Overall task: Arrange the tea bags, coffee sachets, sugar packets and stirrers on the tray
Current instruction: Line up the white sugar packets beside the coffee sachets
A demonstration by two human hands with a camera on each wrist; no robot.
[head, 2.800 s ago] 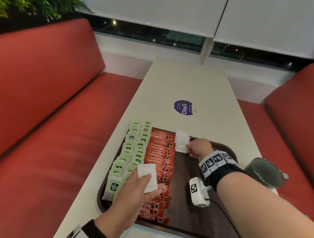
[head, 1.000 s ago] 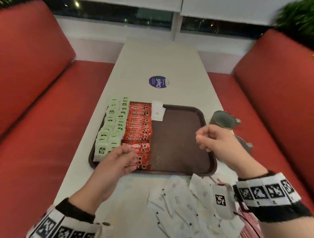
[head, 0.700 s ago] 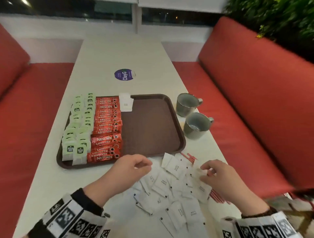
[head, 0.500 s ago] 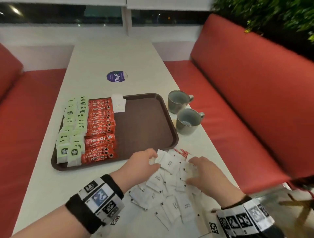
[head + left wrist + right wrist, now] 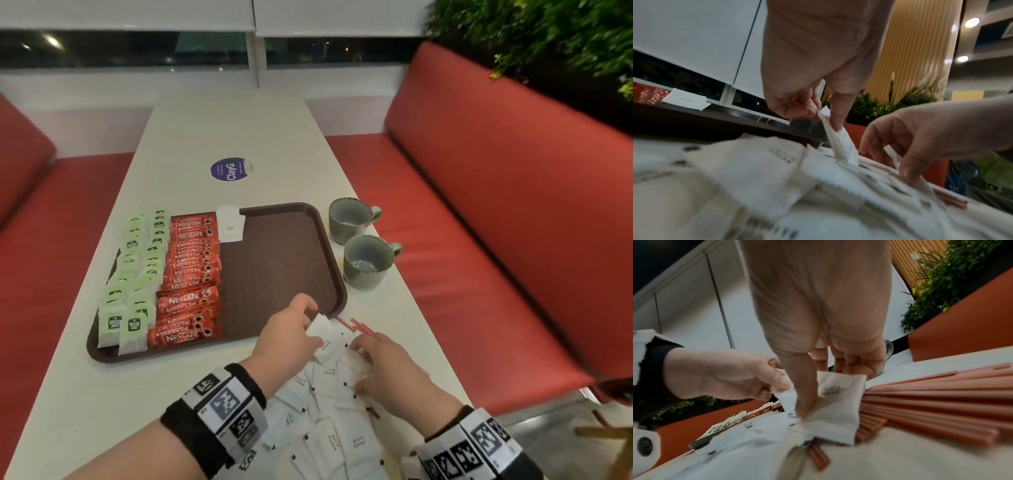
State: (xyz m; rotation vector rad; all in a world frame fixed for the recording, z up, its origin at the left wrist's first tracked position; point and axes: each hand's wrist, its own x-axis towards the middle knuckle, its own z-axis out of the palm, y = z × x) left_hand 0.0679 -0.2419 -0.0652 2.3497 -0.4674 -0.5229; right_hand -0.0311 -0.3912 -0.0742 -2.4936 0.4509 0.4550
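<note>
A brown tray (image 5: 337, 274) holds two rows of green tea bags (image 5: 133, 274), a row of red coffee sachets (image 5: 191, 274) and white sugar packets (image 5: 230, 226) at its far edge. A loose pile of sugar packets (image 5: 325, 411) lies on the table in front of the tray's near right corner, over red stirrers (image 5: 352, 325). My left hand (image 5: 310, 325) pinches one sugar packet (image 5: 840, 142) by its end, lifted off the pile. My right hand (image 5: 359, 356) pinches another sugar packet (image 5: 838, 402) between thumb and fingers, low on the pile.
Two grey mugs (image 5: 349, 219) (image 5: 368, 262) stand on the table just right of the tray. A round purple sticker (image 5: 230, 169) lies beyond the tray. Red benches run along both sides of the table. The tray's right half is bare.
Both hands left the tray and came down to the packet pile near the table's front. The left hand has pinched a packet and raised it; the right hand has closed on another.
</note>
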